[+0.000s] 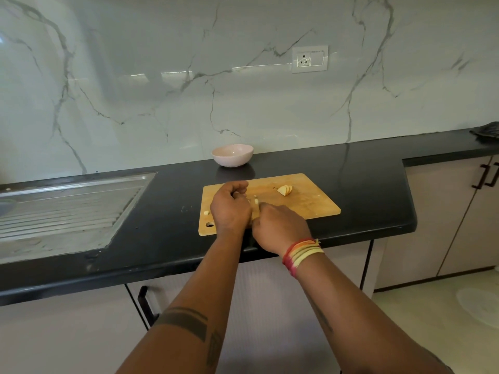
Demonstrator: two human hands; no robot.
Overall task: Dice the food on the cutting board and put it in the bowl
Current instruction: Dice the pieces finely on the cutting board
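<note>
Head view, board: a rectangular light wooden cutting board (305, 203) with a round hole at its near-left corner is lying on the black stone countertop (167, 220), close to the front edge.
Head view, left hand: the left hand (231, 209) is resting on the left half of the board, fingers curled down over small pale food pieces (255, 201); most of that food is hidden beneath the hand.
Head view, right hand: the right hand (280, 228), with red, orange and yellow threads (302, 252) around the wrist, is clenching around what seems to be a knife; only a thin pale sliver is showing between the hands, so the tool itself is hard to tell.
Head view, other food: a fanned stack of pale slices (285, 190) is sitting on the far middle of the board, and one small cut cube (206, 212) is lying near the left edge.
Head view, bowl: a round pale pink bowl (232, 155) is standing behind the board against the white marble wall.
Head view, surroundings: a steel sink drainboard (67, 209) is lying to the left, and a white wall socket (310, 59) is sitting above.
</note>
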